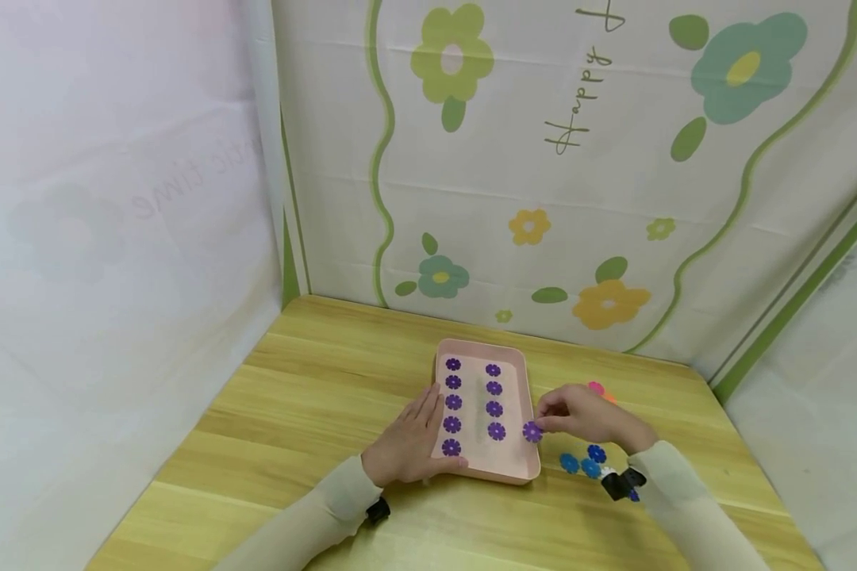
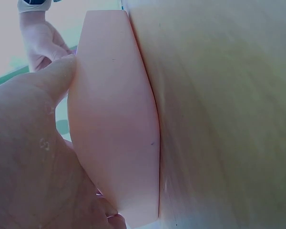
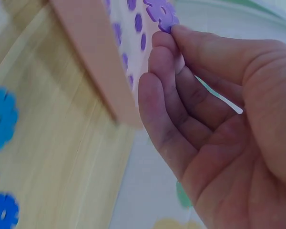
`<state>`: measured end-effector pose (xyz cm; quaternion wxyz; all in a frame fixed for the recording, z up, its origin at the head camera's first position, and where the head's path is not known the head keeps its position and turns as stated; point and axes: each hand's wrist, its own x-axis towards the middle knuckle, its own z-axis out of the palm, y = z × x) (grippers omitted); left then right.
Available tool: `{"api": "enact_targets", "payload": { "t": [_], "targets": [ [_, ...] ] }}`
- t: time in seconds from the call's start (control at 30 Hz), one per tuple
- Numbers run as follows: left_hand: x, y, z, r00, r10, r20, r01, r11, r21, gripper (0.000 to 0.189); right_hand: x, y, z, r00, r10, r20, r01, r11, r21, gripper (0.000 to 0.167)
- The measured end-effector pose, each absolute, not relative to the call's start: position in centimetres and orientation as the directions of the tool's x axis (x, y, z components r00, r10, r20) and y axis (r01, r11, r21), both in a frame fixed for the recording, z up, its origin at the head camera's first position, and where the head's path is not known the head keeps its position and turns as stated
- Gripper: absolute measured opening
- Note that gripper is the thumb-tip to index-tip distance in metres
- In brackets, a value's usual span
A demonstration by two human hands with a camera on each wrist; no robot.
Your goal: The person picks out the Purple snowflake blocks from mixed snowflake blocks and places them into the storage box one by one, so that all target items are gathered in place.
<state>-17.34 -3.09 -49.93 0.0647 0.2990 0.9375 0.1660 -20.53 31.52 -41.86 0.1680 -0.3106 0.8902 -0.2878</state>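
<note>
A shallow pink tray (image 1: 482,468) lies on the table with purple flower-shaped discs (image 1: 453,402) set out in two columns. My left hand (image 1: 409,448) rests at its near left corner, fingers lying straight along the left side. Its thumb reaches over the front rim, and in the left wrist view the thumb tip touches the edge of the tray wall (image 2: 114,114). Between thumb and index finger, my right hand (image 1: 578,412) pinches another purple flower-shaped disc (image 1: 532,431) over the tray's right rim. That disc (image 3: 162,13) also shows in the right wrist view.
Blue flower-shaped discs (image 1: 590,468) lie on the wooden table (image 1: 314,396) right of the tray, partly beneath the right wrist. A pink disc (image 1: 596,388) and an orange one (image 1: 609,398) show behind the right hand. A printed cloth wall (image 1: 486,174) stands behind the table.
</note>
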Motion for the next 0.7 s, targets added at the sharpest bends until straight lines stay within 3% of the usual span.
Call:
{"api": "enact_targets", "payload": {
  "t": [0.33, 0.7],
  "targets": [
    [-17.2, -3.1, -49.5, -0.81, 0.586, -0.011, 0.547, 0.763, 0.345, 0.115, -21.5, 27.2, -43.3, -0.69, -0.7, -0.184, -0.487, 0.637, -0.597, 0.011],
    [-17.3, -3.2, -49.5, -0.807, 0.59, -0.007, 0.551, 0.757, 0.351, 0.114, -21.7, 25.3, -44.9, -0.68, -0.704, -0.205, -0.543, 0.671, -0.504, 0.013]
  ]
}}
